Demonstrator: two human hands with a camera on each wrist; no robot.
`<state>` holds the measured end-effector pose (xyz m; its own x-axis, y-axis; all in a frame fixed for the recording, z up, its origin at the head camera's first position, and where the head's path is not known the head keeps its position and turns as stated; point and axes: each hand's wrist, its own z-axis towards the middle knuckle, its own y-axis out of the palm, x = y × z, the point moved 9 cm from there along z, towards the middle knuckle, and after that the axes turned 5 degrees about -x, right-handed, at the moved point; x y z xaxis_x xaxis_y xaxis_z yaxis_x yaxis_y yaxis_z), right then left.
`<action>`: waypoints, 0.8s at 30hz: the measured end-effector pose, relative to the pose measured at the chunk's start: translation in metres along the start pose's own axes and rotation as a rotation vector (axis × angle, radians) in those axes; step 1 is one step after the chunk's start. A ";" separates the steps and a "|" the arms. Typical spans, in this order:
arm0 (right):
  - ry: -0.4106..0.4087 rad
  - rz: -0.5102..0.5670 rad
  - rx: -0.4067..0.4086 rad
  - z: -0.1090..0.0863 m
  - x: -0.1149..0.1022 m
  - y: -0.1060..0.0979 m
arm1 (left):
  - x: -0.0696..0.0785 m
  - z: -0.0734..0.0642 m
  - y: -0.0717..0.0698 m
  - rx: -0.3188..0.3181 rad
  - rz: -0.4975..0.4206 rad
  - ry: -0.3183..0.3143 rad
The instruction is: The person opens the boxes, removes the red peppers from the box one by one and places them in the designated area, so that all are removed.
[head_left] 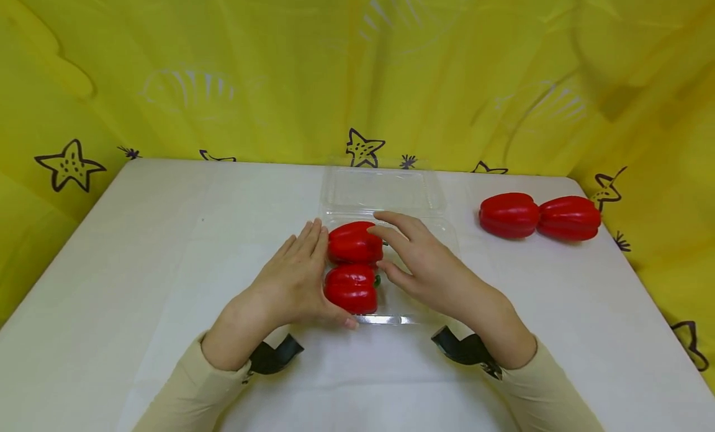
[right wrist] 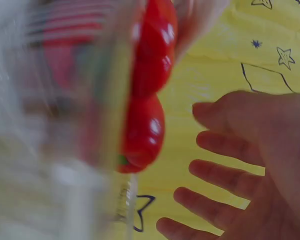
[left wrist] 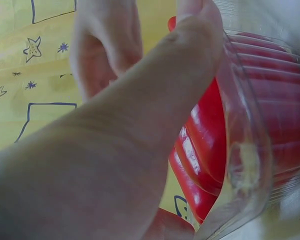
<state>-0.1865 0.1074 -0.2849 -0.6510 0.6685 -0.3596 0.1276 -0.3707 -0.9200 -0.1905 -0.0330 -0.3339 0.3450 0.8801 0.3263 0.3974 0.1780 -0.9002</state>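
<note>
Two red bell peppers lie one behind the other in the left half of a clear plastic clamshell container [head_left: 416, 298]. The front pepper [head_left: 352, 289] shows a green stem on its right; the rear pepper [head_left: 352, 243] is just behind it. My left hand [head_left: 296, 274] rests along the container's left side, fingers straight and thumb reaching over the front edge. Over the container's right half hovers my right hand [head_left: 421, 261], fingers spread and slightly bent, its fingertips close to the peppers. Nothing sits in its grasp in the right wrist view.
The container's clear lid [head_left: 382, 190] lies folded back toward the yellow curtain [head_left: 279, 78]. Two more red peppers [head_left: 508, 215] lie end to end at the back right of the white table [head_left: 139, 283]. Dark straps [head_left: 276, 355] hang at both wrists.
</note>
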 end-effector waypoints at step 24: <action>-0.060 -0.074 -0.026 0.015 0.007 0.043 | 0.001 0.000 0.000 -0.001 0.020 0.003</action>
<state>-0.1968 0.0863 -0.3245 -0.7028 0.6536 -0.2809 0.0957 -0.3044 -0.9477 -0.1899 -0.0318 -0.3339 0.3552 0.8824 0.3087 0.3914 0.1596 -0.9063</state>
